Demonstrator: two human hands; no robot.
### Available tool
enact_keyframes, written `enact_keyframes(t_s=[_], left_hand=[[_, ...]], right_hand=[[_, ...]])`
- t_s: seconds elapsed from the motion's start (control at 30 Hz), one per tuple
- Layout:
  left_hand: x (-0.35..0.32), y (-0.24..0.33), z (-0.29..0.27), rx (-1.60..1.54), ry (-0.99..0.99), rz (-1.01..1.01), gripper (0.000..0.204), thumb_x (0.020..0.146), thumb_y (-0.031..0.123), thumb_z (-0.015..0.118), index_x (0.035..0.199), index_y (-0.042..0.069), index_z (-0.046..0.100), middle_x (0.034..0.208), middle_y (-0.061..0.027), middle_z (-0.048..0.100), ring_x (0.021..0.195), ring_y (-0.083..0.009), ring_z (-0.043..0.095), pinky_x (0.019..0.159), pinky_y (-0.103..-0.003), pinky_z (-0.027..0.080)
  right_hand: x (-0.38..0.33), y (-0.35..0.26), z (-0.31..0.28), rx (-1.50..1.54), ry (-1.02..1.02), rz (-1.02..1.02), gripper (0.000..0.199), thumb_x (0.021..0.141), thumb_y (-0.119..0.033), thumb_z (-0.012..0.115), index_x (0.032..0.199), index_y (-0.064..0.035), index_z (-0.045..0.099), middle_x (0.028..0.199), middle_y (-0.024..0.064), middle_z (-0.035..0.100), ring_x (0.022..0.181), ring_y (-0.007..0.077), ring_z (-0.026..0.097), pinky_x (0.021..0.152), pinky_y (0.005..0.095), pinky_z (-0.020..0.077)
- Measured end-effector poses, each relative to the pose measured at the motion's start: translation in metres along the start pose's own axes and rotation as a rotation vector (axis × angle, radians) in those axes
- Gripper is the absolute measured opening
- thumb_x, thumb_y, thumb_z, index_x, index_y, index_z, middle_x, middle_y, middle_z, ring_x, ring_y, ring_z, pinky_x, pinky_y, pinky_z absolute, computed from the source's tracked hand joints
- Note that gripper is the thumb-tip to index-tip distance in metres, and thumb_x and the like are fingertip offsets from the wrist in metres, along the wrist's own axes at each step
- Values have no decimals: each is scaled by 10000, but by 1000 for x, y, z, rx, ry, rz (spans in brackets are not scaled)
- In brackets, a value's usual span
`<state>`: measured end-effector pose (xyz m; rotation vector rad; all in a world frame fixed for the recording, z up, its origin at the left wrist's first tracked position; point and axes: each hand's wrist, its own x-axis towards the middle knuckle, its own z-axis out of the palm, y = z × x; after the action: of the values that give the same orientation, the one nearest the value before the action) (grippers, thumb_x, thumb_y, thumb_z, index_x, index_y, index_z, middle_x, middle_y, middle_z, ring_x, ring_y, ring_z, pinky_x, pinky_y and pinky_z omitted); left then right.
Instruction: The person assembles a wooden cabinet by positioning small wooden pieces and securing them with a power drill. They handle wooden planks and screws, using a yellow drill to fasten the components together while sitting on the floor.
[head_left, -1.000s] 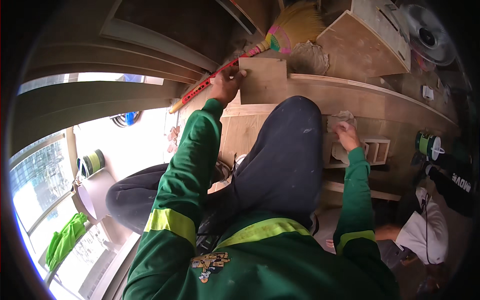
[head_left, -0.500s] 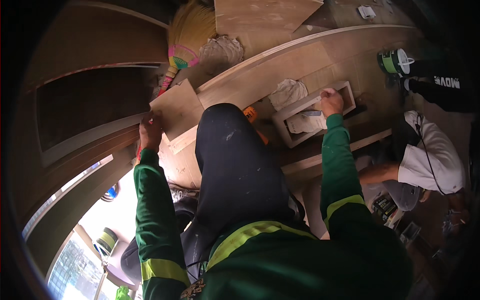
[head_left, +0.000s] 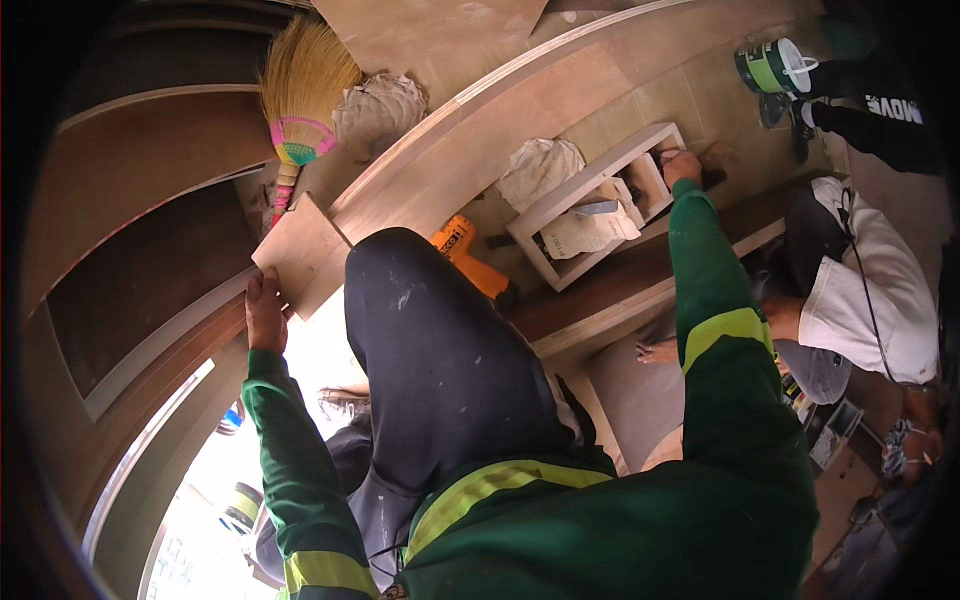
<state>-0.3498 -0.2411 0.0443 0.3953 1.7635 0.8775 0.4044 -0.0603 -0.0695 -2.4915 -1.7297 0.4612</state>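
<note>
Plywood panel (head_left: 300,255): light, flat, square-cornered, lying at upper left just below a straw broom (head_left: 300,85) with pink and green binding. Left hand (head_left: 264,312): at the panel's lower edge, fingers together and curled onto it. Right hand (head_left: 682,163): on the far end of a white open wooden frame (head_left: 560,205); finger state cannot be told. Crumpled pale cloths (head_left: 545,170) lie in and beside the frame. Orange power tool (head_left: 465,258): near the raised dark-trousered knee (head_left: 430,360). Green-and-white tub (head_left: 775,65): upper right. Another person in a white shirt (head_left: 865,290): right edge.
</note>
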Motion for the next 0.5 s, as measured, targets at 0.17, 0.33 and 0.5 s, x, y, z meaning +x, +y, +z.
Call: enact_keyframes(t_s=[0.17,0.33,0.5], left_hand=[[-7,2,3,17,24,-13,279,1010,347,546,1174,122,529,1027,6,581,889,-140,587,791,-347,504],[7,-12,-4,-130,-15,-24,302,1044,332,464,1242,117,539,1073,-50,607,905,-213,623,796,-399,539],[-11,10,13,17,78,-5,392,993,357,584,1255,72,528,1049,-47,582,899,-164,590,808,-370,520]], right_hand=[[28,-1,14,-152,-145,44,240,901,-224,637,1113,-219,748,1117,147,700,1038,362,670,913,429,541],[77,80,14,-159,-184,-181,295,915,-195,587,1166,-68,675,1181,243,648,1122,445,602,943,496,506],[83,69,39,-59,-197,-129,296,913,-91,475,1101,36,666,1118,316,644,1101,466,614,886,506,506]])
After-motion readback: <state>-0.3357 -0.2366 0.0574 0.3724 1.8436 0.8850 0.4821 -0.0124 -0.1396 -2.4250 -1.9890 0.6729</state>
